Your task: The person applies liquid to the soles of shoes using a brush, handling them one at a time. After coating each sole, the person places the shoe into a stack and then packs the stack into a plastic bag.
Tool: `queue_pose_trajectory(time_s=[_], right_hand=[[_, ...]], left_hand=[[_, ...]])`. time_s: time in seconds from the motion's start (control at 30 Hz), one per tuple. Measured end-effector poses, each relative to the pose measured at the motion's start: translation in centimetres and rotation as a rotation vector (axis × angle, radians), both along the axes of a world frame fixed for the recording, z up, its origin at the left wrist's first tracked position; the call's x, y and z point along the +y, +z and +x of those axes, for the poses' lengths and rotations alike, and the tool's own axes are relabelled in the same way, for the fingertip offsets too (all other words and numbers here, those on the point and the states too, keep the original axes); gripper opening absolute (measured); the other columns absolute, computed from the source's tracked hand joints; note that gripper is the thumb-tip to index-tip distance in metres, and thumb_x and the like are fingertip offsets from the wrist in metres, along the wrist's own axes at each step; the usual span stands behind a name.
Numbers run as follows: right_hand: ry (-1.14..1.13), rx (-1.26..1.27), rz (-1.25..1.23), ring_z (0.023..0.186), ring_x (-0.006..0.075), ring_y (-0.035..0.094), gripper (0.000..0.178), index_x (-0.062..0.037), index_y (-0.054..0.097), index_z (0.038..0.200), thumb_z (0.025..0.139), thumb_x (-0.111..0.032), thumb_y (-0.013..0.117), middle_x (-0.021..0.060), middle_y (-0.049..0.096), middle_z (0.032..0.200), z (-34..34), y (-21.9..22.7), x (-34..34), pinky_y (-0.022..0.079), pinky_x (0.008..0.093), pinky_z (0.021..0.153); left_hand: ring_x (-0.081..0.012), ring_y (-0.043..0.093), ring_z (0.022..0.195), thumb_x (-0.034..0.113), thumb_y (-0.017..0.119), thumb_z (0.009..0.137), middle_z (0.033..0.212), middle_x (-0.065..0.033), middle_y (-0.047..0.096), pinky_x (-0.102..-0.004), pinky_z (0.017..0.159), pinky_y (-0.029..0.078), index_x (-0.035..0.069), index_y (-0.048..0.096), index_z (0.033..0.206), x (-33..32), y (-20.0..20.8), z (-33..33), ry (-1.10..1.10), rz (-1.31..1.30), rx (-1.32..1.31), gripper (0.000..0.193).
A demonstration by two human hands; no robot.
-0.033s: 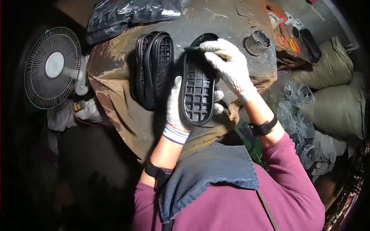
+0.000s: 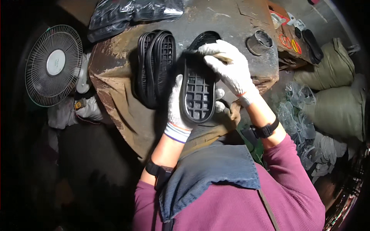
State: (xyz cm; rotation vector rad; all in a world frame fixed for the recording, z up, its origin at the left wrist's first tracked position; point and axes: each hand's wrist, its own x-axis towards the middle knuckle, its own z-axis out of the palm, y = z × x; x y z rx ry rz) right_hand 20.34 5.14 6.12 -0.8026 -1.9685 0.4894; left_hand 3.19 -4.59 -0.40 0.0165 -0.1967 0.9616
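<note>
A black shoe sole, its gridded hollow side facing up, rests in my gloved left hand. The thumb lies along its left edge and the fingertips curl round the right edge. My gloved right hand is closed over the sole's far part, its fingers pinched together; what they hold, if anything, cannot be made out. Beyond these fingers shows a ridged black end; I cannot tell whether it belongs to the held sole or another. Left of the held sole, several black soles lean together on the cloth-covered table.
A small round tin stands right of my right hand. Plastic-wrapped black packs lie at the far left. Scissors lie on a side surface at the right. A fan stands left, stuffed sacks right.
The whole view has shifted very slightly. Both hands keep their places on the sole.
</note>
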Motion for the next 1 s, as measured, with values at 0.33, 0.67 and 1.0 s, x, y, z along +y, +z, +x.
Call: queue_pose_trajectory(time_s=[0.33,0.67,1.0], right_hand=[[0.296,-0.134,0.007,0.119,0.0328,0.068,0.022,-0.0119,0.081,0.108,0.087,-0.018,0.081,0.0052,0.078,0.114,0.5,1.9,-7.3,0.050,0.0455,0.109],[0.256,0.261,-0.789,0.104,0.0152,0.071,0.022,-0.0024,0.077,0.113,0.093,-0.010,0.077,0.0051,0.077,0.114,0.7,3.5,-8.7,0.056,0.0314,0.096],[-0.002,0.159,-0.479,0.093,0.0097,0.072,0.020,-0.0044,0.078,0.111,0.092,-0.009,0.078,0.0049,0.080,0.101,0.8,2.7,-5.3,0.058,0.0276,0.086]], left_hand=[[-0.0466,0.054,0.139,0.065,0.043,0.105,0.159,-0.0298,0.046,-0.0621,0.118,0.042,-0.005,0.037,0.160,2.4,0.8,-3.1,0.224,-0.006,0.103,0.089],[-0.0408,0.074,0.112,0.043,0.068,0.103,0.136,-0.0337,0.064,-0.0515,0.096,0.064,-0.009,0.048,0.150,3.3,4.8,-8.0,0.364,0.197,0.599,0.073],[-0.0357,0.068,0.122,0.005,0.063,0.097,0.129,-0.0164,0.072,-0.0417,0.108,0.054,0.005,0.069,0.132,2.6,3.0,-7.0,1.127,1.130,1.881,0.036]])
